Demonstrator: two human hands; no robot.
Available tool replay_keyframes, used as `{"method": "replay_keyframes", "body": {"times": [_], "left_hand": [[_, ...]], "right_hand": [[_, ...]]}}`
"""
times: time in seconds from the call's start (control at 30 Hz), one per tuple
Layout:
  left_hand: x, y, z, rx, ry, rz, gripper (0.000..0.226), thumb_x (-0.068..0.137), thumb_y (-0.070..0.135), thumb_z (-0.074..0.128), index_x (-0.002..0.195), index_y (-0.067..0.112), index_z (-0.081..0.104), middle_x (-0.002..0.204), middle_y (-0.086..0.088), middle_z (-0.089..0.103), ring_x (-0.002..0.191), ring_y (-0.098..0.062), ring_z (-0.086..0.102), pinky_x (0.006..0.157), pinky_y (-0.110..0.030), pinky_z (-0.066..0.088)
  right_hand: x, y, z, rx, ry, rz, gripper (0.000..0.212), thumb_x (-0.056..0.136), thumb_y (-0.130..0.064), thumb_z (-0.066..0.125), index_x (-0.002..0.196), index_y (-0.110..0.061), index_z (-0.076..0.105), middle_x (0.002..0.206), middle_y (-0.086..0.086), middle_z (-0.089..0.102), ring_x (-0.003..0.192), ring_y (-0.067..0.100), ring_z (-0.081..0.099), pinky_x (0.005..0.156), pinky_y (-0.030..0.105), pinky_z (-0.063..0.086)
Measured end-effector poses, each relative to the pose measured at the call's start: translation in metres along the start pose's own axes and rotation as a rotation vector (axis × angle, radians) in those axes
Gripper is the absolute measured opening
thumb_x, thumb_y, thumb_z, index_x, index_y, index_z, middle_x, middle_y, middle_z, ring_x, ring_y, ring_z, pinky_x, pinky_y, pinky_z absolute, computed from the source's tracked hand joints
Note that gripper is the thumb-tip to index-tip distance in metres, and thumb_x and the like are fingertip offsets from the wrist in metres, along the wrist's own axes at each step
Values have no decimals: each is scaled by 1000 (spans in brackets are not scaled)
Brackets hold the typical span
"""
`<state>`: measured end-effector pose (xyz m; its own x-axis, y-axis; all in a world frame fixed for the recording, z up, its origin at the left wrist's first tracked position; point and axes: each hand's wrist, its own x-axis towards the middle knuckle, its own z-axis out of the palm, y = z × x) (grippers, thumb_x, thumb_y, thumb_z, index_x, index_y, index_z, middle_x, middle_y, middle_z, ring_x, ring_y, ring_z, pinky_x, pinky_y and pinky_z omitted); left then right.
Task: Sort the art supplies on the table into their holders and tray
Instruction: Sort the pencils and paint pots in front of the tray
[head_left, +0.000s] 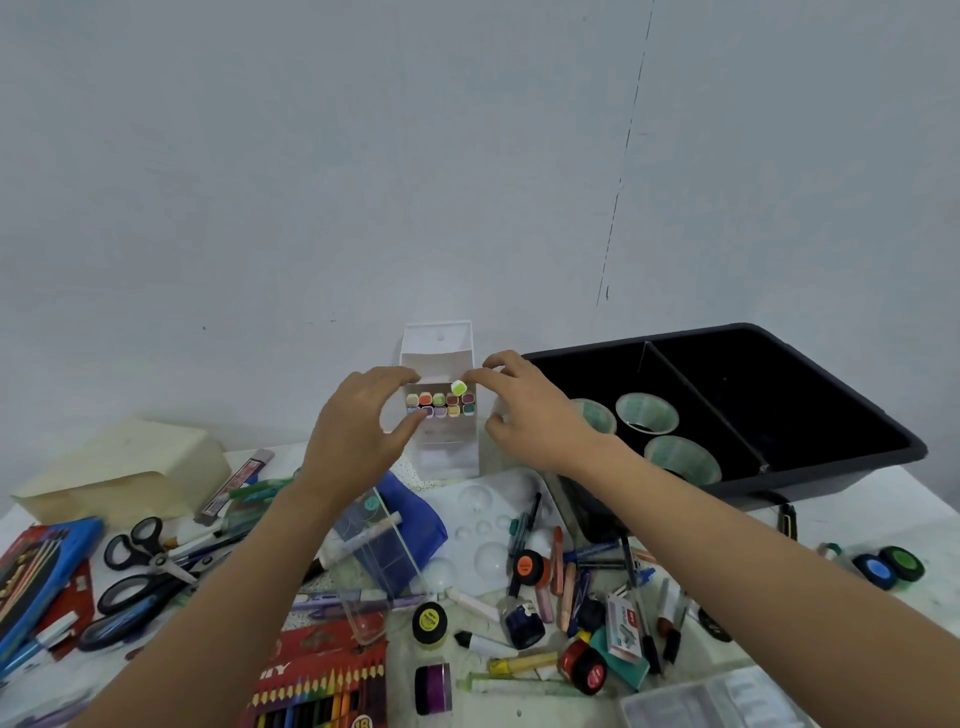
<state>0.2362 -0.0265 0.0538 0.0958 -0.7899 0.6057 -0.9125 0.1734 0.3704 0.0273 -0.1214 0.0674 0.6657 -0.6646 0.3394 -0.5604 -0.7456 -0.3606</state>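
Centre frame, on bench (852, 519): white marker case (448, 457) upright, gripped at left edge by left hand (358, 426); right hand (530, 410) forefinger touching raised green-capped marker (458, 387), grip cannot be told

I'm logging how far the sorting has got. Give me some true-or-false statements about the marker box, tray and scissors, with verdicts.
1. The marker box has its lid open. True.
2. All markers sit level in it. False: the green-capped marker stands higher than the rest.
3. The black tray holds three cups. True.
4. The scissors lie in the tray. False: they lie on the table, at the left.
5. The left hand holds the marker box. True.
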Motion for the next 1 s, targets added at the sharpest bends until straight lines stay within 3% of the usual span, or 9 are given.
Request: {"method": "replay_keyframes", "body": {"times": [0.17, 0.23, 0.33, 0.47, 0.63, 0.87, 1.0], "left_hand": [[-1, -4, 6, 73, -42, 117, 33, 101, 27, 53, 129, 14, 65, 124, 2, 66, 100, -22, 59, 82, -39, 54], [3, -4, 10, 85, -70, 119, 31, 102, 19, 53, 131, 14, 63, 124, 1, 64, 100, -25, 58, 80, -39, 54], [8, -4, 13, 77, -101, 101, 31, 99, 9, 56, 128, 14, 65, 123, 0, 66, 97, -26, 59, 78, -42, 54], [18, -7, 11, 40, -113, 90, 28, 101, 9, 52, 119, 18, 70, 112, 3, 71, 84, -20, 55, 72, -35, 47], [28, -7, 9, -7, -128, 46, 26, 100, 18, 49, 106, 21, 74, 96, 4, 74, 79, -21, 52, 71, -36, 43], [25, -6, 12, -43, -114, 27, 27, 101, 10, 49, 106, 19, 74, 93, 1, 72, 81, -25, 52, 73, -41, 45], [24, -3, 12, -17, -112, 7, 28, 101, 11, 48, 107, 21, 73, 95, 4, 69, 82, -23, 49, 70, -41, 45]], "right_hand": [[-1, -10, 4, -83, 113, -35, 53, 89, -43, 63, 140, -37, 47, 145, 4, 34, 124, 25, 43, 92, 42, 48], [2, -13, 5, -171, 174, -113, 39, 92, -41, 64, 130, -36, 57, 143, 10, 41, 125, 30, 46, 84, 44, 47], [7, -10, 3, -248, 286, -190, 20, 89, -30, 73, 109, -24, 70, 124, 12, 58, 109, 33, 56, 71, 44, 48], [7, -6, 3, -368, 347, -234, 19, 86, -20, 77, 103, -18, 70, 110, 9, 63, 97, 31, 58, 71, 40, 39], [11, -12, 8, -404, 327, -136, 13, 83, -23, 77, 95, -19, 72, 111, 9, 60, 100, 31, 57, 73, 41, 38], [16, -21, 3, -488, 234, -36, 11, 73, -23, 79, 79, -15, 74, 91, 5, 54, 83, 29, 53, 65, 37, 36], [21, -25, -1, -464, 151, -9, 20, 86, -31, 68, 92, -13, 76, 97, 7, 56, 89, 30, 54, 67, 36, 37]]}}
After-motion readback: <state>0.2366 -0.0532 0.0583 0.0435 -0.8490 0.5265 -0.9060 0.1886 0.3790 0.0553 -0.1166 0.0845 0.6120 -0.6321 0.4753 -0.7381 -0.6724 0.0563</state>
